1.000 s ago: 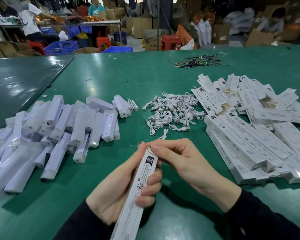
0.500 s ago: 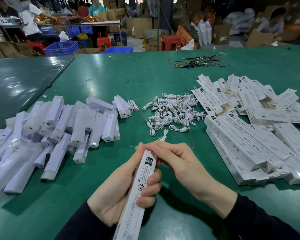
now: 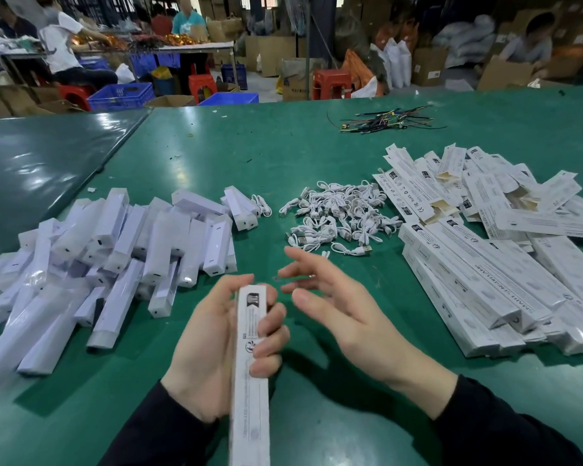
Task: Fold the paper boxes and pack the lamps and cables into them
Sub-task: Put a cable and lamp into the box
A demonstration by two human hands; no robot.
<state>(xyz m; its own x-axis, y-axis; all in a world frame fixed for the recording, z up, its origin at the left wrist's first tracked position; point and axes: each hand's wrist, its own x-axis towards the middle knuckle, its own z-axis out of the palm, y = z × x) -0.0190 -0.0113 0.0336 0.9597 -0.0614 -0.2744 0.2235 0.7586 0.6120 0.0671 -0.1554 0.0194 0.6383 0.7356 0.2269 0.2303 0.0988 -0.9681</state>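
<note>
A long white paper box (image 3: 251, 371) stands lengthwise in the left hand (image 3: 212, 351), fingers curled round it, its far end closed. Just right of the box the right hand (image 3: 344, 311) hovers with fingers spread, holding nothing. Beyond the box lies a heap of white cables (image 3: 337, 216); left of it, piled lamps (image 3: 115, 250); right of it, stacked boxes (image 3: 492, 250). Bare green counter (image 3: 81, 391) surrounds the box up to those heaps.
</note>
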